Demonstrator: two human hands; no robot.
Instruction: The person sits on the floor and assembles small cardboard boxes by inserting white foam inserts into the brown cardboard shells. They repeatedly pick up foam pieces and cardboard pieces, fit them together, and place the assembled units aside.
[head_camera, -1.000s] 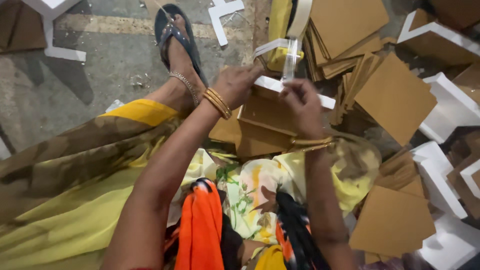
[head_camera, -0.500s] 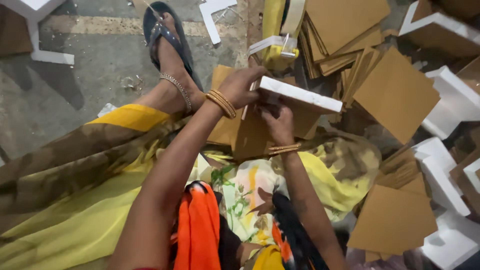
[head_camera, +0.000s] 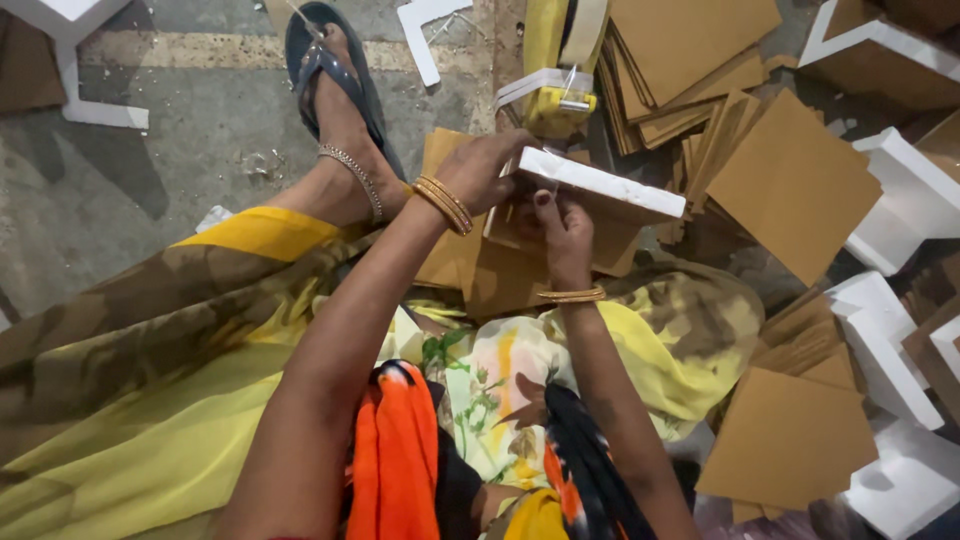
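Observation:
My left hand (head_camera: 487, 170) grips the near-left end of a white foam strip (head_camera: 598, 183) that is backed by brown cardboard. Under that strip my right hand (head_camera: 562, 225) presses its fingers against the cardboard sheet (head_camera: 500, 270) resting on my lap. Gold bangles circle both wrists. A yellow tape dispenser (head_camera: 555, 90) with a roll of clear tape lies just beyond the strip.
Stacks of brown cardboard squares (head_camera: 700, 60) lie at the back right, with more squares (head_camera: 790, 440) at my right side. White foam corner pieces (head_camera: 900, 200) are scattered right and top left (head_camera: 70, 60). My sandalled foot (head_camera: 335, 90) stretches over the concrete floor.
Both hands drew nearer to me with the white foam strip. The strip now lies flatter across the cardboard, and the right hand has slid beneath it.

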